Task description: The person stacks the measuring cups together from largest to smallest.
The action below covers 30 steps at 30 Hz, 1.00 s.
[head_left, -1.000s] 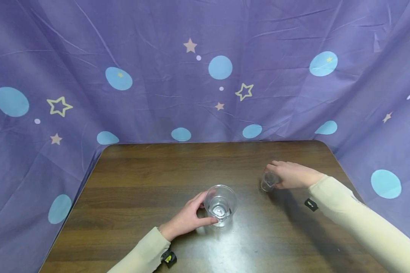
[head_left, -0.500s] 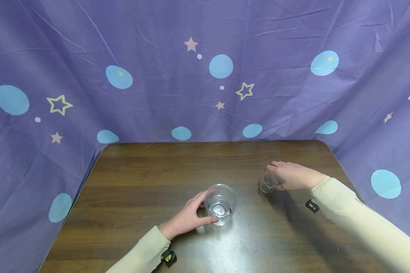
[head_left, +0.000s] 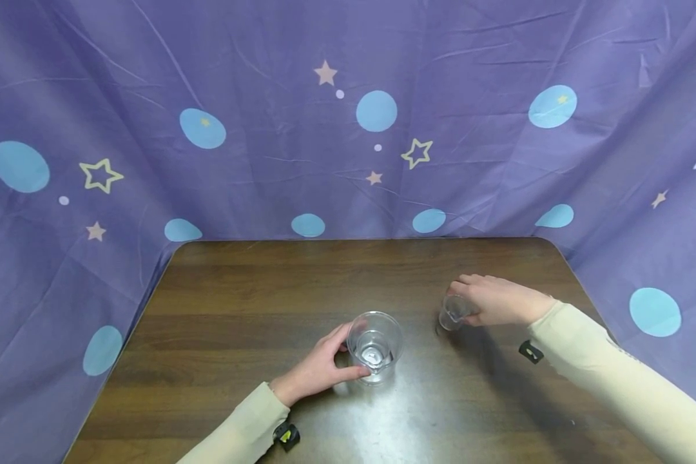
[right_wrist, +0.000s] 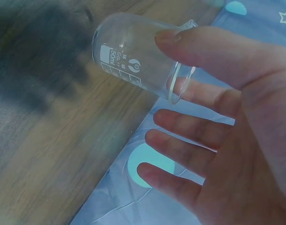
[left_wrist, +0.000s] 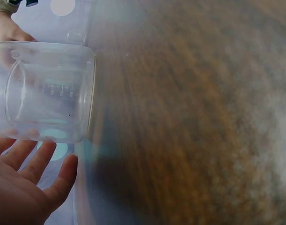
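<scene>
The left hand (head_left: 321,370) clasps the large clear cylindrical beaker (head_left: 376,348), apparently to steady it, midway between the table's (head_left: 238,290) side edges, while the right hand (head_left: 495,300) pinches the small clear glass beaker (right_wrist: 133,56) by its rim nearer the right edge, seemingly leaving its base free.

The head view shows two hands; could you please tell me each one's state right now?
Left hand: holding the larger beaker.
Right hand: pinching the smaller beaker near its rim.

The head view overlooks the large beaker (head_left: 376,338) and small beaker (head_left: 452,314), each wrist view closely facing one.
</scene>
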### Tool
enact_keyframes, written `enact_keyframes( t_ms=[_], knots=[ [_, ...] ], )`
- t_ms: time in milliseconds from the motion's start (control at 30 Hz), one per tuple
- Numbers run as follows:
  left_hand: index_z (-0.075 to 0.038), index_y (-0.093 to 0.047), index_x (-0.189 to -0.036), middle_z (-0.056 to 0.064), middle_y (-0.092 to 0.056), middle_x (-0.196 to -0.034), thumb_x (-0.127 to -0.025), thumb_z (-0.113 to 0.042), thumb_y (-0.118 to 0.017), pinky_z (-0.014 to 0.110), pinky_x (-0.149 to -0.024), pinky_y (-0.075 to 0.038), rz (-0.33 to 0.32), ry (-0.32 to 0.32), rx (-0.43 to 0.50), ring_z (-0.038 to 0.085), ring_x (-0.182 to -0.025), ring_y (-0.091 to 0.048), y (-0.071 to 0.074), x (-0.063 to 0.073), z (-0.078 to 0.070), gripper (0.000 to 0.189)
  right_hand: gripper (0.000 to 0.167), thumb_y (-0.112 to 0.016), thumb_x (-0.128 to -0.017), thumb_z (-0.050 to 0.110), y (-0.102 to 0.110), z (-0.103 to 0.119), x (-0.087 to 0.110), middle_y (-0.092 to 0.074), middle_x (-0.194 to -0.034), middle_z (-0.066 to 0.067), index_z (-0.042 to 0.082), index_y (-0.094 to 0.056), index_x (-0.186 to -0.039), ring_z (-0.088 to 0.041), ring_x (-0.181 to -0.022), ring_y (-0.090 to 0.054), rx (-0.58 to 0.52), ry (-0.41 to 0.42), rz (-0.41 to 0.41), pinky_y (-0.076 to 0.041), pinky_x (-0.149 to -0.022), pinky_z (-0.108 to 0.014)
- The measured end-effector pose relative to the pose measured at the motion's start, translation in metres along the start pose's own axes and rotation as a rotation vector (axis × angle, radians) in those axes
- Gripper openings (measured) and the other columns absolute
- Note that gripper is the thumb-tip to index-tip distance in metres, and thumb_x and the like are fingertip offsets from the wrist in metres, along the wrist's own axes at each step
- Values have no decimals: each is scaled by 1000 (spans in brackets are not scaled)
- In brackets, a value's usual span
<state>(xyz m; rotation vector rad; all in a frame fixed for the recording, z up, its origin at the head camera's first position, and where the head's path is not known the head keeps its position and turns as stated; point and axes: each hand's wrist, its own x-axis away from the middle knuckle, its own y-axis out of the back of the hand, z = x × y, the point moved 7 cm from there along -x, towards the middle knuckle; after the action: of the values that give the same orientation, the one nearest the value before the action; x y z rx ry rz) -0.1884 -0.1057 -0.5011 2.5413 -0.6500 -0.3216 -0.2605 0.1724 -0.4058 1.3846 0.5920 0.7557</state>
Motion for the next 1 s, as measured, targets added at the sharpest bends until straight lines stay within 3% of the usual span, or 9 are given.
enact_keyframes(
  t_ms=[667, 1000],
  knots=[
    [-13, -43, -158, 4, -55, -152, -86, -34, -86, 37, -103, -52, -2, -12, -7, 21, -131, -54, 0, -1, 1, 86, 45, -87, -79, 21, 15, 20, 2, -65, -106, -5, 7, -68, -117, -27, -96, -67, 25, 45, -29, -59, -83, -48],
    [-15, -42, -159, 3, -54, -152, -87, -36, -85, 37, -103, -52, 1, 4, -14, 20, -129, -54, 0, 0, 0, 87, 45, -87, -81, 24, 20, 34, 2, -66, -110, -6, 9, -67, -118, -30, -100, -67, 44, 48, -6, -58, -89, -51]
  ],
)
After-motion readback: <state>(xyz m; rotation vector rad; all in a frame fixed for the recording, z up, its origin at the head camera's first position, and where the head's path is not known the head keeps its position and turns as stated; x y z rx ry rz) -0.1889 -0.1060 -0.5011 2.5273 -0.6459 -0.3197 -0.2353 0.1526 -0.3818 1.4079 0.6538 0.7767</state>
